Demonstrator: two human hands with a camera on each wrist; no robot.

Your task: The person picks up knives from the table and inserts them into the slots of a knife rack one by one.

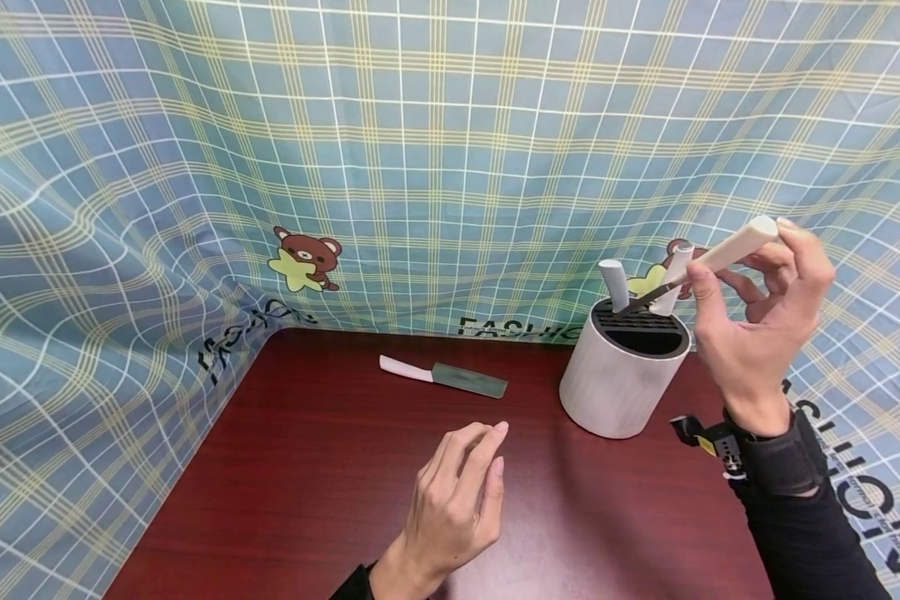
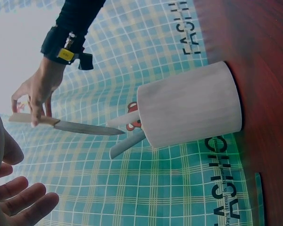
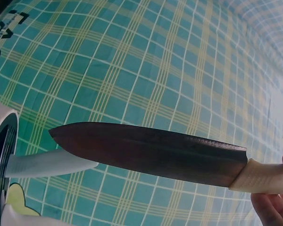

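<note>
My right hand [image 1: 772, 317] grips a knife [image 1: 735, 247] by its cream handle, thumb on one side and fingers on the other. In the right wrist view the whole dark blade [image 3: 151, 150] shows, its pointed tip to the left. That tip hangs over the slotted top of a white knife holder [image 1: 621, 387], out of the slots. Two pale handles [image 1: 613, 285] stick up from the holder. My left hand [image 1: 457, 500] hovers over the near part of the table, fingers loosely bent, holding nothing.
A cleaver [image 1: 468, 379] with a white handle lies flat on the dark red table [image 1: 330, 467], left of the holder. Plaid cloth [image 1: 435, 167] with bear prints hangs behind and along both sides.
</note>
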